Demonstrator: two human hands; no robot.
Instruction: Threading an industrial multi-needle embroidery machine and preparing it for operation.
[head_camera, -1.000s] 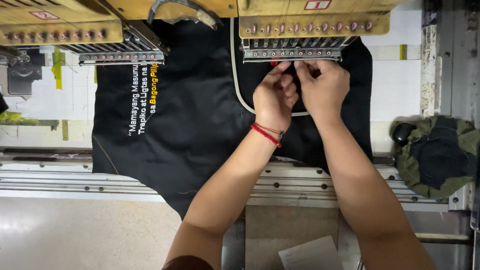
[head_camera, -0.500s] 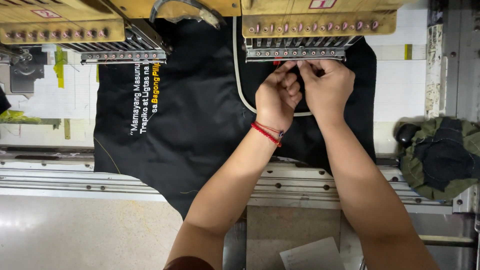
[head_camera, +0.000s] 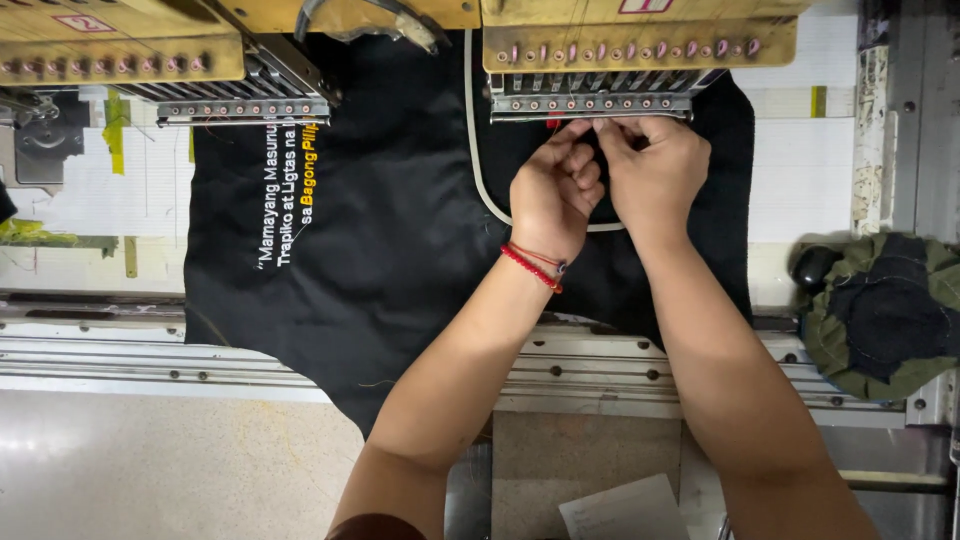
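Pinching at the needle bar (head_camera: 590, 104) of the embroidery head (head_camera: 640, 40), both hands meet just below it: left hand (head_camera: 553, 195) w/ red wrist cord, right hand (head_camera: 655, 170), fingertips closed on something too fine to make out. Black fabric (head_camera: 400, 230) w/ stitched lettering lies under them; olive cloth bundle (head_camera: 880, 310) far right.

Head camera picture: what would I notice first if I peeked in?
Two bare hands meet at the top middle, the left hand with a red bracelet and the right hand, their fingers pinching at something tiny under a row of needles. Beneath them spreads a big black cloth with white and yellow stitched lettering on its left side. A green and black bundle sits at the right edge.
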